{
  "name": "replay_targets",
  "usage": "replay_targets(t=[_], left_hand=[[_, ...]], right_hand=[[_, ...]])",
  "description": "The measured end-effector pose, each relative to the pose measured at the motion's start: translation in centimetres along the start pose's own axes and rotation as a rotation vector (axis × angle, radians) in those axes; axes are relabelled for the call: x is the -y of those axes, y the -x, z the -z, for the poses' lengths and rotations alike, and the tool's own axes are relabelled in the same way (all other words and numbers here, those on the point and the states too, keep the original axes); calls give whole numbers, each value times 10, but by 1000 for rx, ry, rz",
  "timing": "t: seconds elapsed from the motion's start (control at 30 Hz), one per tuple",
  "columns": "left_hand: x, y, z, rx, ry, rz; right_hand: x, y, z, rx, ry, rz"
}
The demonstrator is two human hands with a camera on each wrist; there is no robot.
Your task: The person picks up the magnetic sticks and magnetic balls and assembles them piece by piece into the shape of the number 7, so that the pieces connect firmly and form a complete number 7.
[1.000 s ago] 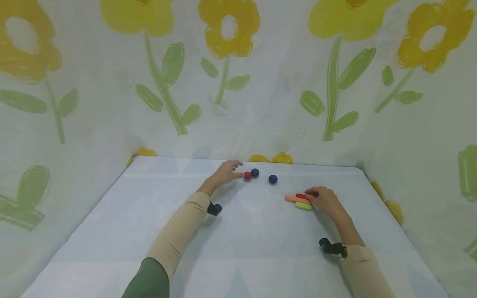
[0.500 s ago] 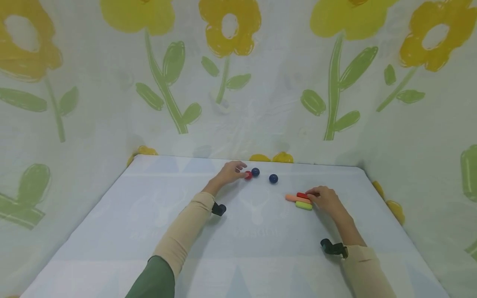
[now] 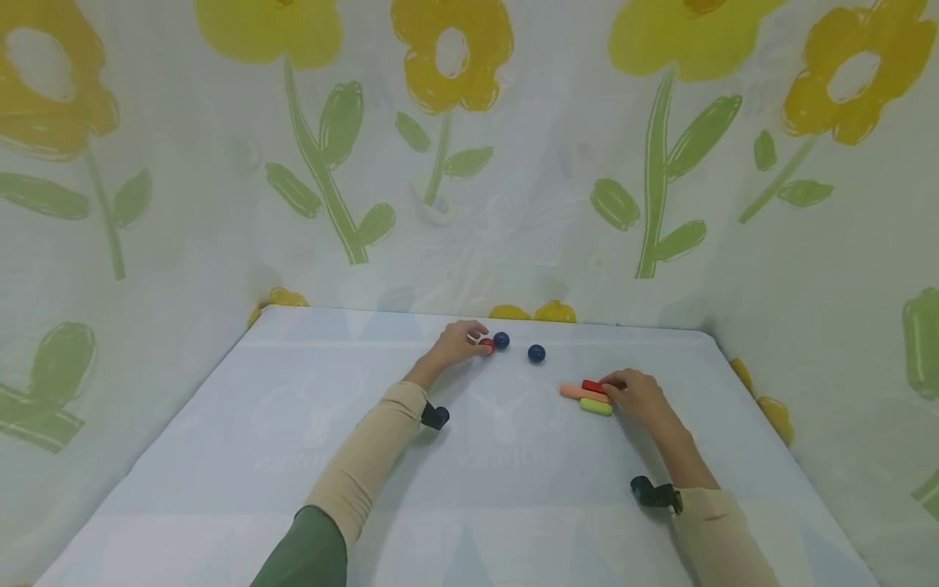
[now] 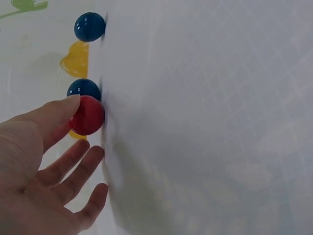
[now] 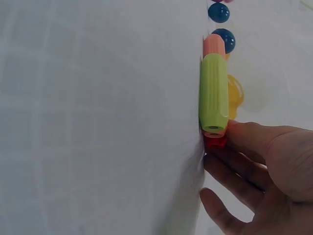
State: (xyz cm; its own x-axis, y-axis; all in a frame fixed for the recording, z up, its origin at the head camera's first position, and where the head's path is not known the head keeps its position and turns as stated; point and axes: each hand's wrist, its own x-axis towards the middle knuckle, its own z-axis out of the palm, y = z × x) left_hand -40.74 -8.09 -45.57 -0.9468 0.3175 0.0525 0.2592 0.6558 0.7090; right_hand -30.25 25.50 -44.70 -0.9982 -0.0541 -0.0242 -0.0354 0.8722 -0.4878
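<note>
My left hand is at the far middle of the table, its thumb and forefinger pinching a glossy red ball. Its other fingers spread loosely below. A dark blue ball sits right beside the red one, and a second dark blue ball lies a little to the right. Farther right, three stubby markers lie side by side: red, peach and lime green. My right hand pinches the right end of the red marker between thumb and forefinger; the peach and green ones partly hide it in the right wrist view.
A white cloth covers the table. Behind it hangs a pale curtain printed with yellow flowers, closing off the back and sides. A small black camera is strapped to the left wrist, another camera to the right.
My left hand has shifted slightly right and its fingers have closed in on the red ball. The right hand, the markers and the blue balls stay where they were.
</note>
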Motion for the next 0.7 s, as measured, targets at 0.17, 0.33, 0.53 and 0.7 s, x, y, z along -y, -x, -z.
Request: replay_targets(t=[0.17, 0.33, 0.53, 0.7], left_hand=[[-2, 1, 0, -14, -2, -4], [-5, 0, -2, -17, -17, -14], [-6, 0, -4, -15, -52, -5], [-5, 1, -6, -21, -61, -2]], right_hand=[[-1, -1, -2, -10, -1, -6], [-2, -1, -1, -19, 4, 6], [-4, -1, -1, -26, -3, 21], [-5, -2, -3, -18, 2, 23]])
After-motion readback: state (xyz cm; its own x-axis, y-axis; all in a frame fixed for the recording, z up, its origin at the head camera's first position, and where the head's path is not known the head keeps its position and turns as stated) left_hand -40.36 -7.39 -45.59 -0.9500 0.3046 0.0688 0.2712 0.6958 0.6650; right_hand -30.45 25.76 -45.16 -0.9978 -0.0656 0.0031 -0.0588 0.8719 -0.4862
